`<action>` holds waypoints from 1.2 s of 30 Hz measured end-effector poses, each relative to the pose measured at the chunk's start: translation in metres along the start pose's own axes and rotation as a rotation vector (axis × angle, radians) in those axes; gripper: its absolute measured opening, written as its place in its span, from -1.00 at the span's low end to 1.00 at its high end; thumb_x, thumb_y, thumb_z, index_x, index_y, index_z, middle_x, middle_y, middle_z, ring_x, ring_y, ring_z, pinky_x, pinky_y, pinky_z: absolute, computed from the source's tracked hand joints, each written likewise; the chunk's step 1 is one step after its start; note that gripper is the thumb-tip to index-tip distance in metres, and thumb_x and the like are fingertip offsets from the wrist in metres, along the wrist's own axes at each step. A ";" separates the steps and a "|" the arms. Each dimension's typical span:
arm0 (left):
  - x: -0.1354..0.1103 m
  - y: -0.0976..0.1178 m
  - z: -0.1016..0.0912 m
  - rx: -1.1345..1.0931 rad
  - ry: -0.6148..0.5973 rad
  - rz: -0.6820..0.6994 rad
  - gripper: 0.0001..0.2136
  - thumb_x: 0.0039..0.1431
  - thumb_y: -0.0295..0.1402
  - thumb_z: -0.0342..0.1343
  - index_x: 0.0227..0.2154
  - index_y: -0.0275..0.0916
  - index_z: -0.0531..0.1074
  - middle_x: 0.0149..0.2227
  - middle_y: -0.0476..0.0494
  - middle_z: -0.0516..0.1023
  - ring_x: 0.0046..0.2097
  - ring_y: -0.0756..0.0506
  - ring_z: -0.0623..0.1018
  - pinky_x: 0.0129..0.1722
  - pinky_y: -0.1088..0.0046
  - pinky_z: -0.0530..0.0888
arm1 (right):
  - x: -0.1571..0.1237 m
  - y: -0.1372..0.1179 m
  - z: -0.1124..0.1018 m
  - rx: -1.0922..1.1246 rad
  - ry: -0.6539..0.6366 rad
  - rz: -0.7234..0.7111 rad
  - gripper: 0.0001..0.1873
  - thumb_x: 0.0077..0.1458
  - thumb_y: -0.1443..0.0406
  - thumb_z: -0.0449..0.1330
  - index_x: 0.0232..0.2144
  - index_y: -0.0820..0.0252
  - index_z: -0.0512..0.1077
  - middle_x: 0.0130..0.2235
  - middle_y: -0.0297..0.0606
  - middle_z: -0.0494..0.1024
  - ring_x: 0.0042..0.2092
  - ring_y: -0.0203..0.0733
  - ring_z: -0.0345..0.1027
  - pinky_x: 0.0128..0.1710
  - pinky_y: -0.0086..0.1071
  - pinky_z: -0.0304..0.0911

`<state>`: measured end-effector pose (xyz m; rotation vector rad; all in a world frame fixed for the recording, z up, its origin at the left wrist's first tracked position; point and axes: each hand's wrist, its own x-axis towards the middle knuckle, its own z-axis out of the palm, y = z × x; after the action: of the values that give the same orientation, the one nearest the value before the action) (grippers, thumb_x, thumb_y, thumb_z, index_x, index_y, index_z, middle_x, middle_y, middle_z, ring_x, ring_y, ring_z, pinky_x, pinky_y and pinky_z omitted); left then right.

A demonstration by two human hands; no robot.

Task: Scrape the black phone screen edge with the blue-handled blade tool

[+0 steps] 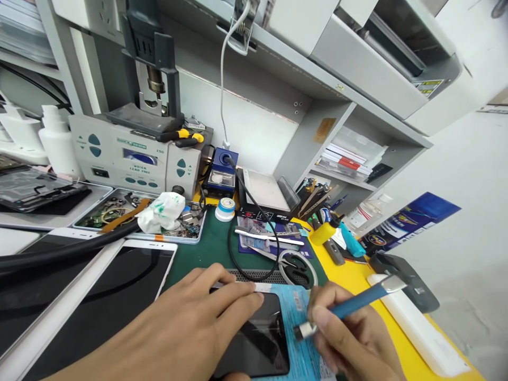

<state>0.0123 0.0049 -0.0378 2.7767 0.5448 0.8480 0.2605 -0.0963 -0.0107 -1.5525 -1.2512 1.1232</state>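
Note:
A black smartphone (265,338) lies screen up on a light blue printed sheet or packet (296,307). My left hand (206,317) holds it from the left, its fingers over the far edge and screen, the thumb partly visible at the near side. In my right hand (349,333) is a slim blue-handled brush (357,301), pinched between thumb and fingers. Its metal collar and short dark tip point left, just off the phone's right edge; a silver end points up to the right. The phone's left part is hidden under my left hand.
Large white-framed screens (119,286) lie left. Behind them are a parts tray (182,238) with crumpled tissue (162,211) and a rework station (138,159). A black cable (230,241) loops beyond the phone, near tweezers (270,238). A white bar (420,328) lies right.

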 end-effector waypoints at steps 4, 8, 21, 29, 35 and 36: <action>0.000 0.001 0.000 -0.005 0.002 -0.013 -0.42 0.02 -0.23 0.27 0.16 -0.08 0.39 0.06 -0.01 0.64 -0.01 -0.28 0.54 -0.12 0.22 0.48 | 0.007 -0.007 -0.006 0.003 -0.033 0.017 -0.55 0.32 -0.10 0.19 -0.24 0.17 0.35 -0.59 -0.55 0.21 -0.59 -0.43 -0.04 -0.60 -0.49 -0.16; -0.004 -0.002 0.001 -0.018 -0.007 -0.002 -0.41 0.01 -0.26 0.25 0.18 -0.04 0.39 0.08 -0.02 0.63 -0.01 -0.25 0.53 -0.07 0.26 0.49 | 0.013 -0.017 0.000 -0.009 0.013 0.050 -0.47 0.32 -0.15 0.16 -0.37 0.19 0.34 -0.65 -0.54 0.21 -0.62 -0.45 -0.05 -0.59 -0.47 -0.14; -0.006 -0.006 0.014 0.137 0.051 0.063 -0.56 0.09 -0.47 0.24 -0.03 0.21 0.53 0.12 0.04 0.53 -0.05 -0.24 0.44 -0.12 0.26 0.47 | 0.034 -0.036 -0.007 -0.360 -0.267 -0.063 -0.60 0.44 -0.04 0.05 -0.25 0.15 0.36 -0.48 -0.47 0.24 -0.46 -0.33 0.08 -0.45 -0.43 0.06; -0.001 -0.003 -0.005 0.093 -0.127 0.035 -0.54 0.14 -0.46 0.21 0.04 0.22 0.52 0.13 0.03 0.56 -0.03 -0.25 0.53 -0.12 0.23 0.55 | 0.027 -0.020 -0.006 -0.239 -0.253 -0.125 -0.68 0.44 0.02 0.06 -0.20 0.10 0.38 -0.29 -0.37 0.32 -0.34 -0.27 0.20 -0.36 -0.39 0.13; 0.002 -0.003 -0.007 0.030 -0.129 0.078 -0.53 0.12 -0.42 0.27 0.08 0.16 0.49 0.16 0.04 0.55 0.03 -0.22 0.55 -0.02 0.26 0.54 | 0.029 -0.017 -0.004 -0.190 -0.166 -0.228 -0.72 0.46 0.08 0.05 -0.26 0.09 0.35 -0.31 -0.37 0.30 -0.34 -0.24 0.16 -0.34 -0.36 0.12; 0.001 -0.004 -0.005 0.040 -0.116 0.072 -0.51 0.10 -0.43 0.27 0.07 0.18 0.49 0.16 0.05 0.55 0.02 -0.22 0.55 -0.04 0.26 0.54 | 0.028 -0.017 -0.003 -0.171 -0.187 -0.222 -0.72 0.46 0.08 0.06 -0.25 0.09 0.37 -0.31 -0.36 0.32 -0.32 -0.23 0.18 -0.33 -0.36 0.13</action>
<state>0.0090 0.0097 -0.0339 2.8754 0.4502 0.6919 0.2619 -0.0661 0.0019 -1.4126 -1.6394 1.0574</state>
